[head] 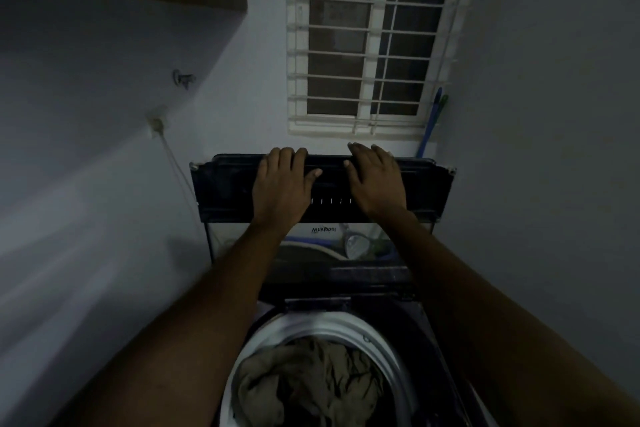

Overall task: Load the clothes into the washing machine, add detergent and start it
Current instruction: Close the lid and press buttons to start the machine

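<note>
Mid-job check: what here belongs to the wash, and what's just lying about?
Job: raised lid, held by left hand and right hand; drum; clothes inside.
Lying about: window; blue and green handles; wall socket; tap.

Lid [225,187] raised, olive clothes [308,385] inside drum [332,324]

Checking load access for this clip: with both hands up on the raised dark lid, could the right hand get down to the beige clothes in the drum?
Probably yes: the round white-rimmed drum lies uncovered, nothing over the beige clothes.
</note>
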{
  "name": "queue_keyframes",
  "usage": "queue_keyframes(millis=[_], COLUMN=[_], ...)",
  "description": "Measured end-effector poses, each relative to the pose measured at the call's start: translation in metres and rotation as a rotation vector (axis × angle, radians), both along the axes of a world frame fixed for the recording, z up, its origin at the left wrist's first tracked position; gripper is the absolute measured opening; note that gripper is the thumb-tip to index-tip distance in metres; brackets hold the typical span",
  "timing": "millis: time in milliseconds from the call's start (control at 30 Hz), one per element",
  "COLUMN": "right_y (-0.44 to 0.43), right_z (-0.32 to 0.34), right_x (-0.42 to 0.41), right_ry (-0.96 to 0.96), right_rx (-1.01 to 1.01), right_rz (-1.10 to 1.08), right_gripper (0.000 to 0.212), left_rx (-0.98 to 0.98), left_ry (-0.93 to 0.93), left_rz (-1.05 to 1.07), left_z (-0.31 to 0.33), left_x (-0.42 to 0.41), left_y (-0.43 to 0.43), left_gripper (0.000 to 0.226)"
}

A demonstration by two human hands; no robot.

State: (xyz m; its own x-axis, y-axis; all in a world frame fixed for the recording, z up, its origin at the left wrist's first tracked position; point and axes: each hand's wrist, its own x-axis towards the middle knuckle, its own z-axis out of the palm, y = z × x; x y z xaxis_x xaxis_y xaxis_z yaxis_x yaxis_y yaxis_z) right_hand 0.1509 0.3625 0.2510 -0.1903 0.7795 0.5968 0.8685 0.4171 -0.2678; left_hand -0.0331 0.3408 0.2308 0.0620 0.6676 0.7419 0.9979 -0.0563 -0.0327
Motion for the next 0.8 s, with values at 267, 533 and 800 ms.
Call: queue_keyframes(millis=[267,533,800], right_y=[-0.096,-0.158,-0.206], right_z=[0.004,0.022,-0.038], right_x=[0.024,0.044,0.043], right_ry=[-0.130,-0.282,-0.359], right_rx=[0.128,-0.700,-0.887], right_rz=[-0.013,0.066,0.150], right_gripper=[0.042,0.061,0.057], left_rx=[0.015,0.003,-0.194], left_ry=[0.104,0.079,0.054], left_rz=[0.056,0.024,-0.004], left_z=[-0.005,-0.042,-0.100], left_x=[0.009,0.018,0.026], left_y=[-0.087,-0.193,-0.278], left_gripper=[0.048,0.049,0.053])
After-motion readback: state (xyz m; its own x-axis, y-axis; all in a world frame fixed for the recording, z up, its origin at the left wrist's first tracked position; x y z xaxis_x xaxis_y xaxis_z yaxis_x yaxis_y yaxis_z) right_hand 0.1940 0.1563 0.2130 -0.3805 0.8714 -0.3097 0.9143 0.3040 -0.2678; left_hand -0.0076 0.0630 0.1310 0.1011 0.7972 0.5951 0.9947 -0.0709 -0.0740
